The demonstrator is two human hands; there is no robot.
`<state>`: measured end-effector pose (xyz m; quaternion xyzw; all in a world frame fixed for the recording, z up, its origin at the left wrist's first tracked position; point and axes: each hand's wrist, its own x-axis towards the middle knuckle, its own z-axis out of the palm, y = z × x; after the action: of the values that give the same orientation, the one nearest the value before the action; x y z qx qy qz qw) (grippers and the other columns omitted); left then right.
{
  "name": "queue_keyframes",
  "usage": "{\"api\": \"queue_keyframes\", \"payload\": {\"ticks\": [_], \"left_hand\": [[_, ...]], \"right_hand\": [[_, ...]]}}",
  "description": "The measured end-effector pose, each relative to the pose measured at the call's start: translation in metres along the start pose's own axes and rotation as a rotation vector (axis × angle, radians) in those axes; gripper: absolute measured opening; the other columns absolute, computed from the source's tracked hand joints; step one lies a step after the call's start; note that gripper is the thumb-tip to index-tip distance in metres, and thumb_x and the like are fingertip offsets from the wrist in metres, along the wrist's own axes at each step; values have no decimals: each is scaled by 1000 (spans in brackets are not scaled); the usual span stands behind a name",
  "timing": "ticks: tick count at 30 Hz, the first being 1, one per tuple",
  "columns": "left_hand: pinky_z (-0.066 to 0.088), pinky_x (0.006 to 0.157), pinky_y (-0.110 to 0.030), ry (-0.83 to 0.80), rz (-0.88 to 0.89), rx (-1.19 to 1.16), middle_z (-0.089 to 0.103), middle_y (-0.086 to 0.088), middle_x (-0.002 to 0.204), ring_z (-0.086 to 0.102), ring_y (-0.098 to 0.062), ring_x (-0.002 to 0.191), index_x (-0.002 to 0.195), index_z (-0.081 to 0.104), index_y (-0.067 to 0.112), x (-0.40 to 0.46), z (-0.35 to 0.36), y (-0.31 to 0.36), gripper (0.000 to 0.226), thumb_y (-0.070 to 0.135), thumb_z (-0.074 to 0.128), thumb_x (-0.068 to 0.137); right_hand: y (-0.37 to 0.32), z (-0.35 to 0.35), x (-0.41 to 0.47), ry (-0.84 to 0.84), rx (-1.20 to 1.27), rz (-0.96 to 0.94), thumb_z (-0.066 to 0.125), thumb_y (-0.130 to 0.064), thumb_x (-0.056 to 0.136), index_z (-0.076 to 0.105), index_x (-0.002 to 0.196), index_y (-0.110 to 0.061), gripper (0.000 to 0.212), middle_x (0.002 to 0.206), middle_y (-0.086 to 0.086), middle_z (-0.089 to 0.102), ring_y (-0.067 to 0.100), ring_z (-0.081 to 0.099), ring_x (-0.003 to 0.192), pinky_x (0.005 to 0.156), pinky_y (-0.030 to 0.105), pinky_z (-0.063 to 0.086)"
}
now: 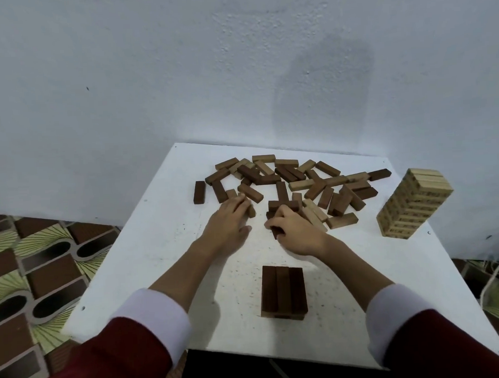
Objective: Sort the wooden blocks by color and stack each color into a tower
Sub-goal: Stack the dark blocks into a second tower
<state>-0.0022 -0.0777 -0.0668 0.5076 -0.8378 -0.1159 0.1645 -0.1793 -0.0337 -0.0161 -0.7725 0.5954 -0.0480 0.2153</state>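
While my left hand (229, 221) lies flat on scattered blocks (294, 180) (mid-table), my right hand (295, 229) grasps a dark block (276, 233); the light tower (414, 203) stands at the right edge.

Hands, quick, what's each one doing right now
Left hand: open, fingers resting on loose blocks.
Right hand: curled around a dark block.

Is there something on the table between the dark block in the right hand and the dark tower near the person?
Nothing visible. Between the right hand, gripping a dark block, and the dark tower lies only bare table.
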Motion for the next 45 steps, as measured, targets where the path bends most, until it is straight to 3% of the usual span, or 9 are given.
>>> {"api": "queue_keyframes", "payload": {"ticks": [4,8,11,16,20,27,33,40,45], "left_hand": [[45,96,-37,97,80,-10,40,-3,137,37,-23,124,123,50,15,-14,-2,0,38,24,59,87],[47,89,-37,171,69,-16,51,-9,124,45,-27,114,122,54,9,-39,-1,-6,41,30,44,89],[42,93,-33,162,75,-61,51,-10,124,44,-24,117,123,55,7,-53,-1,-9,47,31,35,88],[37,95,-23,182,26,-206,44,-4,129,34,-17,123,124,54,9,-72,-5,-13,35,15,54,90],[30,88,-1,144,-67,-451,38,8,119,32,-10,118,115,58,13,-84,-10,-10,33,20,67,84],[26,83,7,148,-200,-583,13,14,134,18,5,114,112,56,26,-95,-11,-4,57,33,86,64],[37,100,-27,71,-293,-531,23,3,125,18,-10,117,128,43,27,-89,-14,-2,85,43,87,57],[43,93,-28,-35,-212,-575,42,7,124,41,-16,117,139,30,26,-81,-20,-14,90,21,74,60],[41,96,-21,-159,-132,-592,44,7,130,43,-10,117,143,27,26,-77,-28,-34,95,20,74,61]], "right_hand": [[-12,-3,3,-38,33,-12,51,-4,91,64,115,-3,27,121,8,42,20,48,110,83,12,35],[-24,-3,5,-86,42,-44,51,-5,92,66,111,-4,25,120,8,41,18,48,105,67,2,32],[-31,-2,6,-97,41,-40,50,-6,93,66,113,-8,26,122,6,40,18,48,109,71,5,26],[-40,-5,7,-99,61,-16,51,-6,92,60,121,-9,31,128,8,39,20,47,114,77,7,29],[-49,-5,5,-188,217,-12,50,0,89,58,120,-11,33,128,7,41,21,50,115,99,32,41],[-58,0,3,-202,263,24,45,0,92,30,141,-18,55,143,8,34,20,50,116,96,30,42],[-61,3,3,-191,345,72,49,-5,92,34,138,-15,50,134,10,48,25,53,116,94,31,44],[-54,5,3,-141,396,126,46,3,89,46,127,-5,39,108,12,61,20,58,95,86,33,48],[-42,10,6,-60,514,248,46,3,89,48,126,-1,37,106,11,55,28,57,107,95,37,48]]}}
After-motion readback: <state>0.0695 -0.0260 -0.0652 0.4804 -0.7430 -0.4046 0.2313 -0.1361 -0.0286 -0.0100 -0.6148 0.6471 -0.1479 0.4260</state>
